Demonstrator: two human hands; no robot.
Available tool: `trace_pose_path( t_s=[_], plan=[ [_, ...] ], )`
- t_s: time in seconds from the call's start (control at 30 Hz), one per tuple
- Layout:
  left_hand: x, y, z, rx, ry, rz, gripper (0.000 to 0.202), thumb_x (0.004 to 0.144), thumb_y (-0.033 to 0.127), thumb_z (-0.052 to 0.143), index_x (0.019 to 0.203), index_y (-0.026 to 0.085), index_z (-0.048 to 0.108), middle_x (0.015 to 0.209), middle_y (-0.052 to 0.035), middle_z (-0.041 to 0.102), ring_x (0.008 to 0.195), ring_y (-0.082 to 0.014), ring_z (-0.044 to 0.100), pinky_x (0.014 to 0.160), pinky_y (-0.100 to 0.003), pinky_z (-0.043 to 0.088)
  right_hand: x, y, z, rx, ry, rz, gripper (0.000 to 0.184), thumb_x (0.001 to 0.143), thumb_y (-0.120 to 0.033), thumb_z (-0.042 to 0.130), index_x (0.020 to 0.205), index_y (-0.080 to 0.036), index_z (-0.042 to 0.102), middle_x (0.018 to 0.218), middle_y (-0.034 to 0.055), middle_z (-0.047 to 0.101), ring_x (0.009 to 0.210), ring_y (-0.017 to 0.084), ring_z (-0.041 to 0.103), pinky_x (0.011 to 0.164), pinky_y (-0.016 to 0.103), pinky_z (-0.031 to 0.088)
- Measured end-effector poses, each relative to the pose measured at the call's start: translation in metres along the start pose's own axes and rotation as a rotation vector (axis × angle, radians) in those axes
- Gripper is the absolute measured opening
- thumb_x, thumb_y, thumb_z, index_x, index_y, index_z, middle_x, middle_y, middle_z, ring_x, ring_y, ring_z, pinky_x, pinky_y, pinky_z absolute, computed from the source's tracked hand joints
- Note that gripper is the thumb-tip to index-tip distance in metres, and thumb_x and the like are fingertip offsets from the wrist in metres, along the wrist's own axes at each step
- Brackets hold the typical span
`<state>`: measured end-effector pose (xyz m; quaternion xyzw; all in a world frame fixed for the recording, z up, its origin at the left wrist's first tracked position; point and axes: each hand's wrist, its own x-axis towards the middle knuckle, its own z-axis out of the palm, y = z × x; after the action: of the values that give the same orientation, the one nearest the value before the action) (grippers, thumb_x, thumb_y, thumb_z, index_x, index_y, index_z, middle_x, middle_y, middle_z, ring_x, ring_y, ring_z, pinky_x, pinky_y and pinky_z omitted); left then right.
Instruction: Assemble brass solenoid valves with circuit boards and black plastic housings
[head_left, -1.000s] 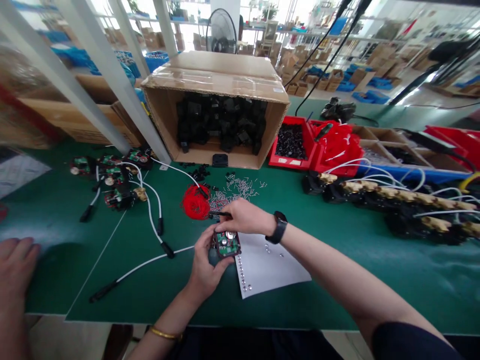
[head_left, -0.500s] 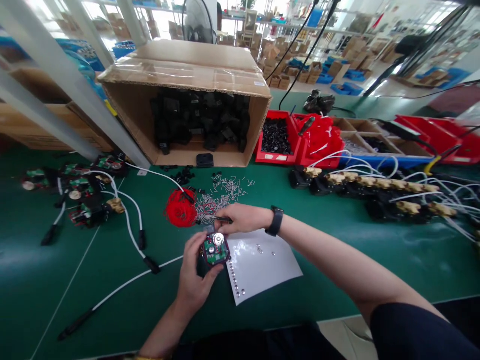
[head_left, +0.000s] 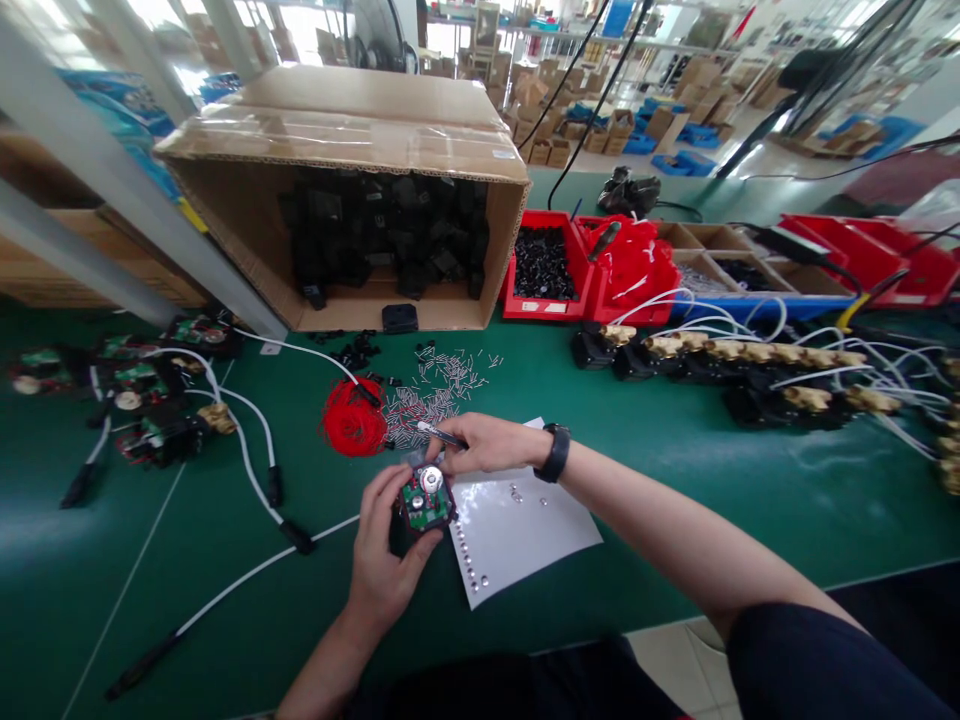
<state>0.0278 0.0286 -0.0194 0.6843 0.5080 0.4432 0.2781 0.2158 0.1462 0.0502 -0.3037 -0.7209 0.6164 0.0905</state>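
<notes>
My left hand (head_left: 382, 560) grips a small black module with a green circuit board (head_left: 424, 500), face up, with a round silver cap on it. My right hand (head_left: 487, 443), a black watch on its wrist, is closed on a thin dark tool (head_left: 442, 433) whose tip points left, just above the module. A white sheet (head_left: 525, 530) with small silver discs on it lies under and to the right of the module. A bundle of red wire (head_left: 351, 418) and a scatter of small metal pins (head_left: 439, 385) lie just beyond my hands.
A big open cardboard box (head_left: 345, 130) of black parts stands behind on the green mat. Red bins (head_left: 544, 265) sit to its right, then a row of black units with white cables (head_left: 750, 365). More circuit-board modules with cables (head_left: 157, 400) lie at the left.
The view has shifted left and down, and another person's hand at the lower left is out of sight. My hands keep the module and tool; the round silver cap now sits plainly on the board.
</notes>
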Motion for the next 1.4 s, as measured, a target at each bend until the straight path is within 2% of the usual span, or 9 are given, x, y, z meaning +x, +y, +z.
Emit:
trace_pose_path(
  t_s=[0.2, 0.4, 0.5, 0.67, 0.8, 1.1, 1.4],
  plan=[
    [-0.002, -0.002, 0.0, -0.004, -0.001, -0.02, 0.055, 0.079, 0.031, 0.063, 0.129, 0.024, 0.04, 0.127, -0.0123, 0.042, 0.119, -0.0304, 0.044, 0.1, -0.05, 0.038, -0.002, -0.002, 0.0, -0.022, 0.013, -0.037, 0.011, 0.078, -0.012, 0.059, 0.088, -0.014, 0.063, 0.068, -0.0031, 0.06, 0.06, 0.009, 0.053, 0.056, 0.02, 0.038],
    [-0.001, -0.001, 0.0, -0.022, -0.003, -0.025, 0.054, 0.079, 0.03, 0.062, 0.129, 0.024, 0.041, 0.128, -0.0127, 0.041, 0.119, -0.0304, 0.044, 0.1, -0.05, 0.037, -0.002, -0.006, 0.0, -0.047, 0.025, 0.015, 0.016, 0.076, -0.005, 0.054, 0.084, -0.015, 0.062, 0.065, -0.0045, 0.058, 0.059, 0.009, 0.05, 0.057, 0.02, 0.037],
    [-0.001, -0.001, 0.001, -0.025, 0.005, -0.034, 0.056, 0.079, 0.03, 0.063, 0.129, 0.024, 0.041, 0.127, -0.0123, 0.042, 0.12, -0.0307, 0.044, 0.101, -0.051, 0.037, -0.001, -0.008, 0.007, -0.157, 0.094, -0.014, 0.014, 0.072, -0.005, 0.056, 0.081, -0.016, 0.058, 0.071, -0.0028, 0.057, 0.063, 0.01, 0.05, 0.057, 0.02, 0.036],
    [-0.004, -0.003, 0.003, -0.078, 0.009, -0.092, 0.072, 0.079, 0.031, 0.063, 0.14, 0.025, 0.026, 0.131, -0.0136, 0.039, 0.122, -0.0311, 0.043, 0.101, -0.049, 0.038, -0.007, -0.012, 0.027, -0.356, 0.285, -0.033, 0.017, 0.071, -0.004, 0.051, 0.083, -0.016, 0.054, 0.075, 0.0004, 0.058, 0.065, 0.013, 0.051, 0.057, 0.022, 0.034],
    [-0.005, -0.004, 0.002, -0.077, -0.021, -0.109, 0.074, 0.079, 0.03, 0.063, 0.142, 0.025, 0.024, 0.133, -0.014, 0.038, 0.123, -0.0314, 0.044, 0.101, -0.049, 0.038, -0.013, -0.011, 0.027, -0.232, 0.312, -0.028, 0.017, 0.075, -0.004, 0.05, 0.085, -0.016, 0.057, 0.078, 0.0005, 0.058, 0.068, 0.013, 0.051, 0.061, 0.023, 0.037],
    [-0.004, -0.003, 0.002, -0.071, -0.011, -0.102, 0.073, 0.078, 0.03, 0.064, 0.14, 0.024, 0.028, 0.133, -0.0138, 0.038, 0.123, -0.0308, 0.043, 0.102, -0.048, 0.038, -0.015, 0.001, 0.023, -0.035, 0.288, -0.009, 0.018, 0.075, -0.008, 0.053, 0.09, -0.014, 0.061, 0.072, -0.0028, 0.055, 0.063, 0.01, 0.049, 0.056, 0.02, 0.037],
    [-0.004, -0.002, 0.001, -0.045, -0.024, -0.088, 0.075, 0.079, 0.029, 0.063, 0.142, 0.025, 0.023, 0.133, -0.013, 0.037, 0.124, -0.0305, 0.042, 0.103, -0.048, 0.036, -0.016, -0.001, 0.025, 0.024, 0.295, -0.012, 0.019, 0.073, -0.008, 0.053, 0.089, -0.014, 0.061, 0.07, -0.0028, 0.056, 0.06, 0.009, 0.049, 0.054, 0.02, 0.037]
  ],
)
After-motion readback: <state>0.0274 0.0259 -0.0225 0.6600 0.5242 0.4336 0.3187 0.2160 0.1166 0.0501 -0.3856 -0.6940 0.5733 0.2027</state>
